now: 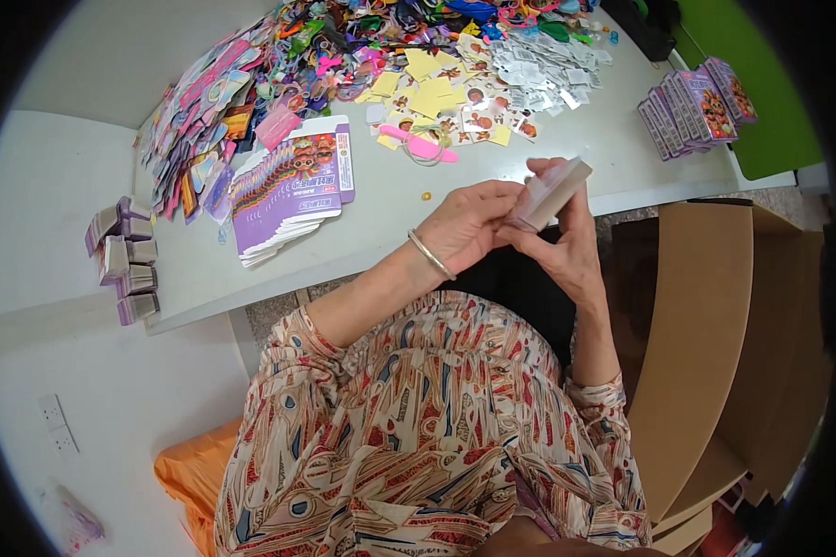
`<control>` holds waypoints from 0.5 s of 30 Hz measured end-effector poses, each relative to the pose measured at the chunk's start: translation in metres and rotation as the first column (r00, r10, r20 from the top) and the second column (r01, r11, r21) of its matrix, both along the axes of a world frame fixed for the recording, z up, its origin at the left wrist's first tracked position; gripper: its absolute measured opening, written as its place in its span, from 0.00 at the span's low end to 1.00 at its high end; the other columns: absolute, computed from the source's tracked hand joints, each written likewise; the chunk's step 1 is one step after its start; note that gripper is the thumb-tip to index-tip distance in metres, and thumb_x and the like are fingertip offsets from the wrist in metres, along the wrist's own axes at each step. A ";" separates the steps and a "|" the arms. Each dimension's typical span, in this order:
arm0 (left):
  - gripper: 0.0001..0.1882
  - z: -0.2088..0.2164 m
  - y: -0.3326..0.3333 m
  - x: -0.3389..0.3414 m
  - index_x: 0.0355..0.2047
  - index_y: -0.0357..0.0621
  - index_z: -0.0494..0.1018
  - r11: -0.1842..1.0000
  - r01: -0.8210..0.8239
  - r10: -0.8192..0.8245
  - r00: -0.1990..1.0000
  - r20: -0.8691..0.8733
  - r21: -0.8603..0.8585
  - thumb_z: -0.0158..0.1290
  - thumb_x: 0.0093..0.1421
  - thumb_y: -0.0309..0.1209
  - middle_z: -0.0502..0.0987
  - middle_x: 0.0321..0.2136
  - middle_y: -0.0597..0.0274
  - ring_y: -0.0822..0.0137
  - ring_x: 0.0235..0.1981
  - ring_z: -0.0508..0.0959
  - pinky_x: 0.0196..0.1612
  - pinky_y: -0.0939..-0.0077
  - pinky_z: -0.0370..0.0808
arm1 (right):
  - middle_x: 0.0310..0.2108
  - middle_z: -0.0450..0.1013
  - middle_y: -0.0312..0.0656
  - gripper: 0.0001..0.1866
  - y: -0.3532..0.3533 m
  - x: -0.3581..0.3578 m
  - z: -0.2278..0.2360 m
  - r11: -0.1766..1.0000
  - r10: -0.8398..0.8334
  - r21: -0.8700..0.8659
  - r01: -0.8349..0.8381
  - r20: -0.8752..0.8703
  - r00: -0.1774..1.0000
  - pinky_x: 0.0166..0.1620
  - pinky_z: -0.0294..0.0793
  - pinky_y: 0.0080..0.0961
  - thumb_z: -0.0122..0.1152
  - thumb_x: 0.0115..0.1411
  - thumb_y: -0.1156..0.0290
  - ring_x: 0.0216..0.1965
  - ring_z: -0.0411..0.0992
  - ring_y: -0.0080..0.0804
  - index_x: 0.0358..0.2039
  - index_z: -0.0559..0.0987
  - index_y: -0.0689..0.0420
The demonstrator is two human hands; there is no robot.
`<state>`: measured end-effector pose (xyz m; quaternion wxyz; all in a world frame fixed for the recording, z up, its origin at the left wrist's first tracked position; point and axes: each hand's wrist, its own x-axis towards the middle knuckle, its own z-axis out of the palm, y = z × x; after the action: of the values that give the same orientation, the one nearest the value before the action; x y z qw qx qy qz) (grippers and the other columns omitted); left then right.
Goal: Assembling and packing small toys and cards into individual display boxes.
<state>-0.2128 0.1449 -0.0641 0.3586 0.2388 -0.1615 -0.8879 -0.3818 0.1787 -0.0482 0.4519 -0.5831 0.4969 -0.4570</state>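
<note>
Just off the table's front edge, I hold a thick stack of cards (555, 193) tilted up between both hands. Its pale edge faces up, and a light purple side shows. My right hand (574, 251) is closed round the stack from the right, thumb at its lower end. From the left, my left hand (474, 223), with a silver bangle on the wrist, pinches the stack's near side with bent fingers. To the left of my hands lies a fanned row of purple flat boxes (293, 200) with cartoon figures.
Filled purple boxes (692, 110) stand at the right end of the table (381, 200). Card stacks (125, 260) sit at its left edge. Along the back are heaped colourful trinkets (344, 46), yellow papers (437, 96) and a pink comb-like piece (418, 144). A cardboard carton (701, 325) stands at my right.
</note>
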 end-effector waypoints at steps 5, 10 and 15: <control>0.10 0.004 -0.029 0.047 0.41 0.38 0.76 0.572 0.227 0.568 0.583 0.581 -0.788 0.54 0.60 0.28 0.80 0.36 0.62 0.73 0.35 0.78 0.37 0.81 0.73 | 0.41 0.73 0.48 0.39 -0.010 -0.032 0.012 0.968 -0.246 -0.124 0.218 -0.286 0.926 0.47 0.73 0.30 0.72 0.45 0.63 0.40 0.74 0.34 0.54 0.64 0.65; 0.12 0.011 -0.065 0.063 0.38 0.39 0.78 0.502 0.441 0.678 0.335 0.655 -0.744 0.55 0.57 0.33 0.80 0.35 0.55 0.64 0.35 0.78 0.41 0.72 0.74 | 0.44 0.70 0.48 0.38 -0.017 -0.065 0.005 0.925 -0.379 -0.254 0.282 -0.643 0.666 0.42 0.73 0.31 0.70 0.47 0.66 0.37 0.73 0.36 0.56 0.63 0.64; 0.15 0.008 -0.084 0.048 0.36 0.40 0.78 0.238 0.688 0.799 0.262 0.541 -0.686 0.57 0.53 0.38 0.79 0.33 0.52 0.53 0.37 0.76 0.47 0.63 0.70 | 0.45 0.67 0.50 0.38 -0.017 -0.053 0.005 0.942 -0.333 -0.279 0.185 -0.730 0.597 0.46 0.71 0.34 0.69 0.48 0.69 0.42 0.70 0.42 0.58 0.63 0.64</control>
<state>-0.1653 0.0605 -0.0563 0.2787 0.4457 -0.8307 -0.1836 -0.4347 0.1617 -0.0436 0.0732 -0.6797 0.6788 -0.2681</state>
